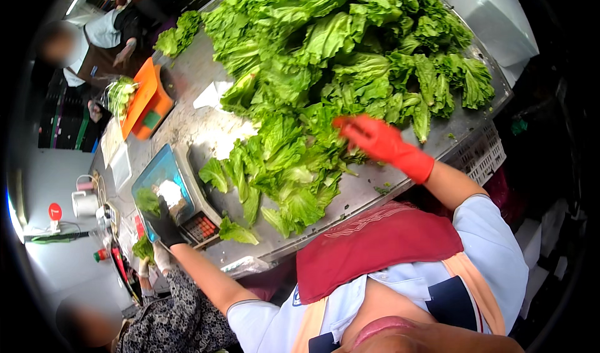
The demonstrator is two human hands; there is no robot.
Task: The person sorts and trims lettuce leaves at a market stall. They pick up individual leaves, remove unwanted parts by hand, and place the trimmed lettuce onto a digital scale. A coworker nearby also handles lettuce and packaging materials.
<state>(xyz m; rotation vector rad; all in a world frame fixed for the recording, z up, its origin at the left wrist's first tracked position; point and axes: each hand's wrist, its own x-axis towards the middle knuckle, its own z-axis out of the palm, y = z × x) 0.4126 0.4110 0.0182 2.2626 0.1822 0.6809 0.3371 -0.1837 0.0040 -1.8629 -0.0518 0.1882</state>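
My left hand (pixel 164 224), in a black glove, is stretched over the blue tray of a digital scale (pixel 201 229). A bunch of leafy greens (pixel 147 201) lies at its fingertips; whether the fingers grip it cannot be told. My right hand (pixel 375 140), in a red rubber glove, hovers at the near side of a large heap of green leaf lettuce (pixel 328 39), fingers partly bent; no held leaf can be made out. Loose lettuce leaves (pixel 300 184) spread over the metal table (pixel 370 179) between my hands.
Beyond the scale stands an orange scale (pixel 157 102) beside bagged greens (pixel 123 95) near a co-worker. Another co-worker at lower left holds greens (pixel 143 250) in gloved hands. White foam boxes (pixel 497 15) stand past the far right corner; a white plastic crate (pixel 483 156) sits below the table edge.
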